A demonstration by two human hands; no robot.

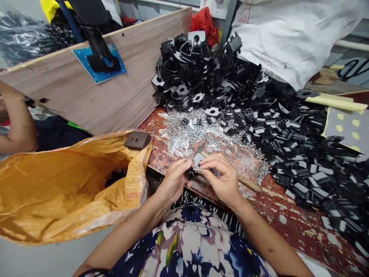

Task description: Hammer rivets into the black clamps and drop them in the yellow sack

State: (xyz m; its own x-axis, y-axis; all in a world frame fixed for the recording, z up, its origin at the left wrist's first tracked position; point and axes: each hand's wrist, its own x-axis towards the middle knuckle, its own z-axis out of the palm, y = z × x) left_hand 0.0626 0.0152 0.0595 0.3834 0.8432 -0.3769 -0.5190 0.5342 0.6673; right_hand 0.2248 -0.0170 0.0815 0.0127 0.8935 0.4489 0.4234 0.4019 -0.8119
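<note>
My left hand [178,177] is closed around a small black plastic clip part [198,160] with a light grey face, just over the table's front edge. Between thumb and forefinger, my right hand [221,176] pinches a thin silver metal pin [197,169], its tip at the side of the clip part. A tool with a wooden handle [249,184] lies on the table behind my right hand; its head is mostly hidden. Right behind both hands is a heap of silver pins [184,132].
Black plastic clip parts [196,73] are piled at the back and along the right. A wooden board [129,69] borders the left side. An orange woven sack [57,184] gapes at the left, with a brown block [137,140] on its rim. Another person's arm [19,119] shows far left.
</note>
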